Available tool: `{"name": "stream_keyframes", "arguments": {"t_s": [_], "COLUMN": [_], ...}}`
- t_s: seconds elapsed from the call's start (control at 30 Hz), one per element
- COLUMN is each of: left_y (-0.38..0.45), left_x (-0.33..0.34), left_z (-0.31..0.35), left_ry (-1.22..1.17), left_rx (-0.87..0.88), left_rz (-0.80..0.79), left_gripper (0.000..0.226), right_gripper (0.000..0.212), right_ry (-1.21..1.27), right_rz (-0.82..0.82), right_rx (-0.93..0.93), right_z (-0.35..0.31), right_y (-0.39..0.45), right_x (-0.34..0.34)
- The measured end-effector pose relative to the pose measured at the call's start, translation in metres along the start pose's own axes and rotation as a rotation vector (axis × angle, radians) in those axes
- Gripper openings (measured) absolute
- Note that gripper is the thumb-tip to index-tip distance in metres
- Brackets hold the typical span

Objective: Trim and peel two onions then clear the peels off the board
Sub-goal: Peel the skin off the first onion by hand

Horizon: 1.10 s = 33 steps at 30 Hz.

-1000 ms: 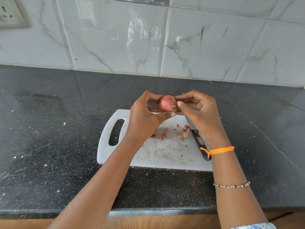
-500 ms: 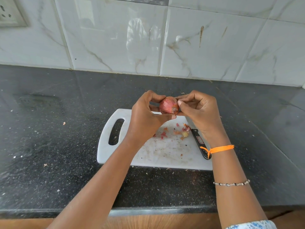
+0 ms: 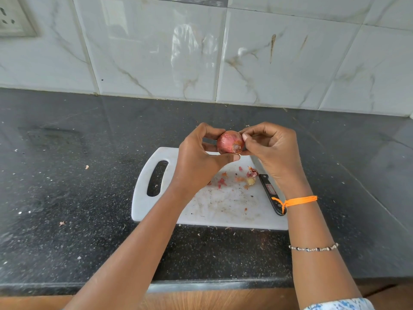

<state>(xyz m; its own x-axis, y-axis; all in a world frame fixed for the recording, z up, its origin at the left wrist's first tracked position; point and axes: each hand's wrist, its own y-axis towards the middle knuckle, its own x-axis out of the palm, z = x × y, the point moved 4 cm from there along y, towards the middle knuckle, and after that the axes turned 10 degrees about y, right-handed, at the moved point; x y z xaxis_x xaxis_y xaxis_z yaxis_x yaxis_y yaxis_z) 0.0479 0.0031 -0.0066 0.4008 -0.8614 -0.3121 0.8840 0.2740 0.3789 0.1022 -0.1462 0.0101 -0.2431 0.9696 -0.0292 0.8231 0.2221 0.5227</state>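
Handle slot at the left end of the white cutting board [image 3: 143,204]. Left hand [image 3: 196,162] cradles the onion [image 3: 230,142] above the board's far edge, trimmed end facing the camera. Right hand [image 3: 270,148] pinches its skin. Peel scraps [image 3: 250,175] and knife [image 3: 271,193] lie by the board's right edge.

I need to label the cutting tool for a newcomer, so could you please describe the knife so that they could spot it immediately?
Find the white plastic cutting board on the black speckled counter. At its right edge, under the right hand, lies the black-handled knife, handle toward the person. It is the only dark, long thing there; its neighbours are small reddish onion scraps.
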Motion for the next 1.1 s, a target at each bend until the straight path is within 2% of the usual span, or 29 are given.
{"name": "stream_keyframes", "arguments": {"t_s": [0.3, 0.47, 0.73, 1.1], "left_y": [0.0005, 0.0006, -0.0009, -0.001], "left_x": [-0.0017, -0.0023, -0.0017, 0.0003], "left_z": [0.0002, 0.0009, 0.0022, 0.0001], "left_ry": [-0.034, -0.023, -0.005, -0.059], "left_rx": [0.008, 0.015, 0.008, 0.007], "left_rz": [0.025, 0.033, 0.056, 0.013], "left_gripper": [0.045, 0.046, 0.046, 0.045], "right_gripper": [0.011, 0.015, 0.019, 0.012], "right_ry": [0.109, 0.115, 0.009, -0.222], "right_rz": [-0.033, -0.013, 0.013, -0.016], "right_rx": [0.061, 0.043, -0.019, -0.116], "right_z": [-0.0011, -0.0004, 0.0019, -0.0011], "right_y": [-0.0015, -0.0009, 0.0002, -0.0017], "right_x": [0.0043, 0.0049, 0.0036, 0.0092]}}
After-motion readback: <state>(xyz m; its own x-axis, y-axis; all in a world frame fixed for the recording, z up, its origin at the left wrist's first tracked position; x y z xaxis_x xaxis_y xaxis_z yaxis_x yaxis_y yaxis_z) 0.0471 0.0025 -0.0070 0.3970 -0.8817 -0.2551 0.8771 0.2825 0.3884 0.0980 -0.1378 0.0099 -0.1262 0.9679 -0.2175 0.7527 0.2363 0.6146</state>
